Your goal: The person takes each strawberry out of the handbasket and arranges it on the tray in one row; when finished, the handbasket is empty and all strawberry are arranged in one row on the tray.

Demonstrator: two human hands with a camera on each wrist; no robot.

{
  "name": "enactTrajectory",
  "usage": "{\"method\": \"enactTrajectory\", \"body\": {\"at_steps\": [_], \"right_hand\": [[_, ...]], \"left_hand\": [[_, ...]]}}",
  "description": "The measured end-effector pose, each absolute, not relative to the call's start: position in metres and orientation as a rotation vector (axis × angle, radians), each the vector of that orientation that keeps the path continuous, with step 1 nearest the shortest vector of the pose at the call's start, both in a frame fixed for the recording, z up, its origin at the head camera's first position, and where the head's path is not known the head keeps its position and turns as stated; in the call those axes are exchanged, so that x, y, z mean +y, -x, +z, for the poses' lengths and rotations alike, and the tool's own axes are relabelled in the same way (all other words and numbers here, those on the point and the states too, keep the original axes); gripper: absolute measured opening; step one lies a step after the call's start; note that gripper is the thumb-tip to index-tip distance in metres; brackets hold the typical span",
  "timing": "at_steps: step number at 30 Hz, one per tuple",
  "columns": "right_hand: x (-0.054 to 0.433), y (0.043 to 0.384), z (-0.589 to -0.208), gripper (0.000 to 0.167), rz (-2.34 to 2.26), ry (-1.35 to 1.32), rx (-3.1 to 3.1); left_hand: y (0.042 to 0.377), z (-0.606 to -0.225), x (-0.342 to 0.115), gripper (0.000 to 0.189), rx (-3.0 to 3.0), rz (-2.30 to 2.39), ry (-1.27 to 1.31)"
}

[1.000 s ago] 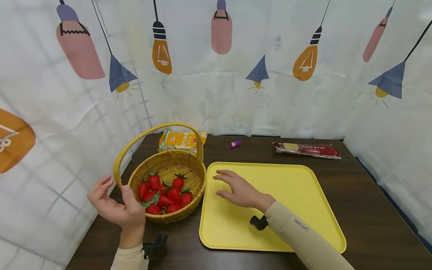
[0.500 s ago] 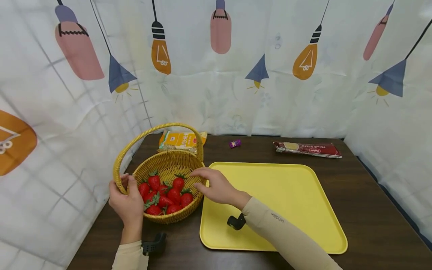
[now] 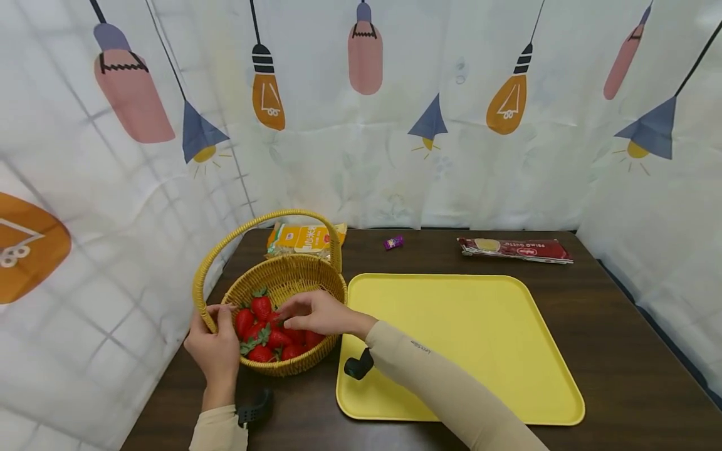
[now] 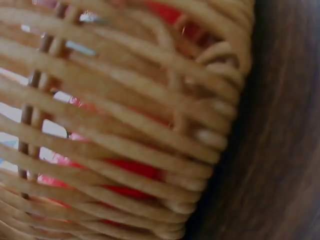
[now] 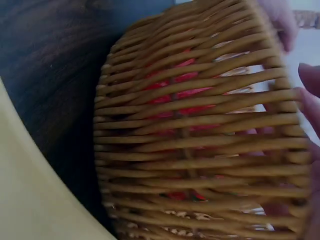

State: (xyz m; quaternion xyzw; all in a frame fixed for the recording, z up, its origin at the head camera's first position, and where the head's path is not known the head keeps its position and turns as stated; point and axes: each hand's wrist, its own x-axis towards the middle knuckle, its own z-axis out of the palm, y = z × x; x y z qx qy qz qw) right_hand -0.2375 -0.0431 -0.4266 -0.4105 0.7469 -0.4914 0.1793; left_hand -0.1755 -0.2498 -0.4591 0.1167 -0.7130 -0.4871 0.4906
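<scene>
Right grip has moved toward nine o'clock, strawberries at its eight o'clock, whether pinching one I cannot tell; left grip holds the basket

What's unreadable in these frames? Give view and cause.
Head: whether the right hand grips one of the strawberries; the hand itself hides the contact.
Head: part of the orange packet; behind the basket.
Head: fine print on the purple wrapper; too small.
Left wrist: strawberry outlines; weave and blur leave red patches.
Right wrist: full shape of the fingers; cut off by the right edge.
</scene>
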Motion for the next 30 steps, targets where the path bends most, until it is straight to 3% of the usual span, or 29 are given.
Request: {"method": "enactTrajectory", "body": {"at_steps": [9, 24, 30], "right_hand": [[-0.051, 0.247, -0.432, 0.034, -1.384, 0.965, 2.003], [-0.055, 0.251, -0.432, 0.034, -1.155, 1.044, 1.889], [-0.057, 0.252, -0.431, 0.041, -1.011, 1.173, 1.942]], "left_hand": [[0.173, -0.459, -0.244, 0.028, -1.604, -1.257, -0.278], [0.173, -0.471, -0.248, 0.033, -1.587, -1.369, -0.383], [0.174, -0.471, -0.248, 0.036, -1.587, -1.357, -0.386]]}}
